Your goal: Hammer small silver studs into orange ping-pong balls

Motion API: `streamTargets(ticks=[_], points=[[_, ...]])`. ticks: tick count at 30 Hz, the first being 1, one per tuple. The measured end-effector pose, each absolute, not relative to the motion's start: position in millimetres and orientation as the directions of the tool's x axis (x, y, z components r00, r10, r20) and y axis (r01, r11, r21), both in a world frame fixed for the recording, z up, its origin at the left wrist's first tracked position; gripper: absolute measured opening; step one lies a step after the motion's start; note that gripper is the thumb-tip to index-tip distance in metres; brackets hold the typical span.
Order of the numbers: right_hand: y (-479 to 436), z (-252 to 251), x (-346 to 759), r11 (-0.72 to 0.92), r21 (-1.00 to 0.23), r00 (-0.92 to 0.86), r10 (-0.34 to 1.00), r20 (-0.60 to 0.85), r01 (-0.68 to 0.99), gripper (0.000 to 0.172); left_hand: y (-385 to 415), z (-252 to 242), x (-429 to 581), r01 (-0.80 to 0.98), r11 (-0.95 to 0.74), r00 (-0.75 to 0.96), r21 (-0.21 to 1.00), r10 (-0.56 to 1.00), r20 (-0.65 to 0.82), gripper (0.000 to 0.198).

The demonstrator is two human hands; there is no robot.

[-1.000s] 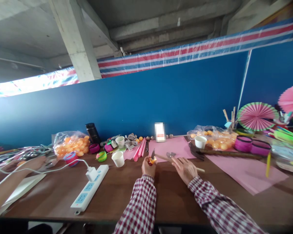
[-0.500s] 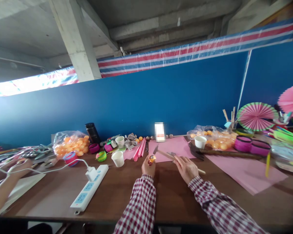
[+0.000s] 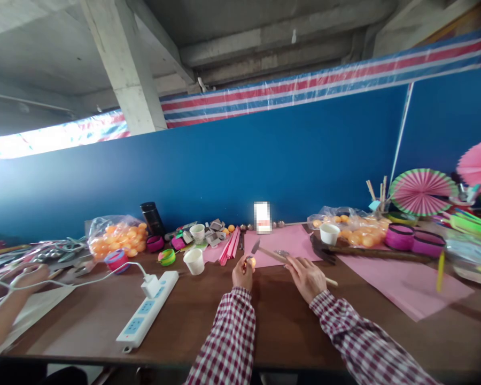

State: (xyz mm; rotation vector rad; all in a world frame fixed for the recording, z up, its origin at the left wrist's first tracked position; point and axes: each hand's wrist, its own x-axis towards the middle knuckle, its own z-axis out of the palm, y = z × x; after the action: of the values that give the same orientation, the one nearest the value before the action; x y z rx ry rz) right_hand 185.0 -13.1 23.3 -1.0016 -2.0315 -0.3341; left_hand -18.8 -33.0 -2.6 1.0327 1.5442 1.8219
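Note:
My left hand [image 3: 242, 275] is closed around a small orange ball [image 3: 252, 262], with dark patches showing on its top. To its right, my right hand [image 3: 309, 279] wraps over the light wooden handle of a hammer [image 3: 272, 254], whose dark head points left, close above the ball. The handle's end sticks out past my right hand. Beneath the hammer lies a pink paper sheet [image 3: 300, 240], with a small silvery item [image 3: 281, 253] on it that I cannot make out. Folded pink paper strips [image 3: 231, 246] rest left of the sheet.
A white power strip [image 3: 148, 313] with a plugged-in cable lies at left, near white paper cups [image 3: 194, 261]. Bags of orange balls [image 3: 120, 238] stand on both sides. Another person's hand [image 3: 34, 278] is at far left. Dark tools [image 3: 369, 251] lie at right, below a blue partition [image 3: 284, 160].
My left hand has turned the orange ball slightly, and its dark patches now face differently. The hammer and my right hand have stayed nearly still.

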Motion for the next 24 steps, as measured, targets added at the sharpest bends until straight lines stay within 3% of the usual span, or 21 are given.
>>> streamTargets(ticks=[11,16,24], points=[[-12.8,22.3,184.4,0.653,-0.103,-0.370,0.543,0.753,0.750,0.030,-33.2,-1.1,-17.0,0.302,-0.128,-0.562,0.945,0.776,0.285,0.032],[-13.2,21.4,182.5,0.653,-0.047,-0.429,0.549,0.717,0.756,0.028,-34.7,0.7,-15.8,0.323,-0.121,-0.561,0.938,0.774,0.293,0.031],[-14.4,22.9,182.1,0.660,-0.055,-0.432,0.550,0.715,0.749,0.029,-33.2,-2.0,-17.1,0.334,-0.111,-0.568,0.936,0.769,0.294,0.032]])
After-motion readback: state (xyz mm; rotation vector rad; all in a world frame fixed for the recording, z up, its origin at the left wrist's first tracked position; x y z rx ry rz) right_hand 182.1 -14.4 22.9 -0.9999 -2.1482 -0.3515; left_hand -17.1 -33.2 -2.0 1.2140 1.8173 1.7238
